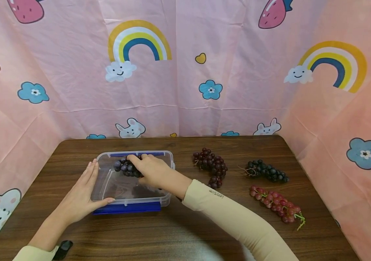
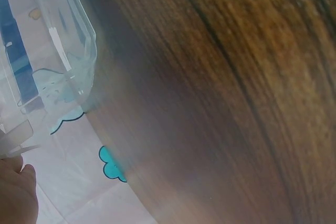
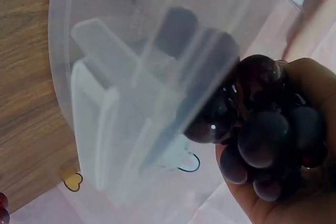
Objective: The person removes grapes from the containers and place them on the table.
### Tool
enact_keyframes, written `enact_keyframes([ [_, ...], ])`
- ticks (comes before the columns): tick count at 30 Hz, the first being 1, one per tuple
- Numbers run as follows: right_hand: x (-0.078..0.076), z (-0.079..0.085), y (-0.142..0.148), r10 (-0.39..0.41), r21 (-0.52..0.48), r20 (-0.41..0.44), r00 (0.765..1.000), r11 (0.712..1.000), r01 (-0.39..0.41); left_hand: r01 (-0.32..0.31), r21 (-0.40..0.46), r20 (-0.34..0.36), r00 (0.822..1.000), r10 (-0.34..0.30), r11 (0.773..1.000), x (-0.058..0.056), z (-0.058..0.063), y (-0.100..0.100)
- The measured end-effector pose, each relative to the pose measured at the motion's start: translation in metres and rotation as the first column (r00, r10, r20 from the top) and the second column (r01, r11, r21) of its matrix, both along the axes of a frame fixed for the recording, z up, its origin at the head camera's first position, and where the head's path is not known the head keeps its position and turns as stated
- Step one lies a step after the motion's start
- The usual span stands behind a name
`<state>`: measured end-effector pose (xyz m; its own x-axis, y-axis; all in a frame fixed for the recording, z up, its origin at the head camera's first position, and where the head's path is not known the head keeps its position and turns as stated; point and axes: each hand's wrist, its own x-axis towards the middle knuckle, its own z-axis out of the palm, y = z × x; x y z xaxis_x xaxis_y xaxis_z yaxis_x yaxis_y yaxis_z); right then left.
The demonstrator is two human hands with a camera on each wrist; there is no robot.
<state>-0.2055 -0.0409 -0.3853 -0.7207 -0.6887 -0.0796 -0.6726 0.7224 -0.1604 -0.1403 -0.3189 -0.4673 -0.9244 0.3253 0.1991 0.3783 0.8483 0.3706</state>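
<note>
A clear plastic storage box (image 1: 133,201) with blue latches lies on the table, its inside facing up. My left hand (image 1: 79,201) rests against the box's left side, fingers straight along the wall and thumb at the near rim. My right hand (image 1: 154,172) reaches over the box from the right and grips a bunch of dark grapes (image 1: 126,167) within the rim, toward the far side. In the right wrist view, the round dark grapes (image 3: 262,137) sit in the palm, beside the translucent box wall (image 3: 131,82). Part of the bunch is hidden behind the fingers.
Right of the box lie a bunch of dark red grapes (image 1: 216,166), a bunch of black grapes (image 1: 270,173) and a bunch of pinkish red grapes (image 1: 276,204) with a green stem. A pink patterned cloth (image 1: 185,87) hangs behind and beside the wooden table (image 1: 185,232).
</note>
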Motion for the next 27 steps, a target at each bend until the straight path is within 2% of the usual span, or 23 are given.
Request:
enact_keyframes([
  [9,0.003,0.015,0.015,-0.007,-0.037,0.005,1.0,0.999,0.007,0.005,0.0,-0.003,1.0,-0.005,1.0,0.001,-0.001,0.0],
  [21,0.01,0.019,0.033,0.009,-0.101,-0.007,1.0,0.995,-0.009,0.004,-0.011,-0.008,1.0,-0.004,1.0,0.0,-0.001,-0.001],
  [27,0.014,0.024,0.043,-0.022,-0.122,-0.018,1.0,0.992,0.02,0.004,-0.008,-0.015,1.0,-0.004,1.0,0.0,-0.001,0.0],
])
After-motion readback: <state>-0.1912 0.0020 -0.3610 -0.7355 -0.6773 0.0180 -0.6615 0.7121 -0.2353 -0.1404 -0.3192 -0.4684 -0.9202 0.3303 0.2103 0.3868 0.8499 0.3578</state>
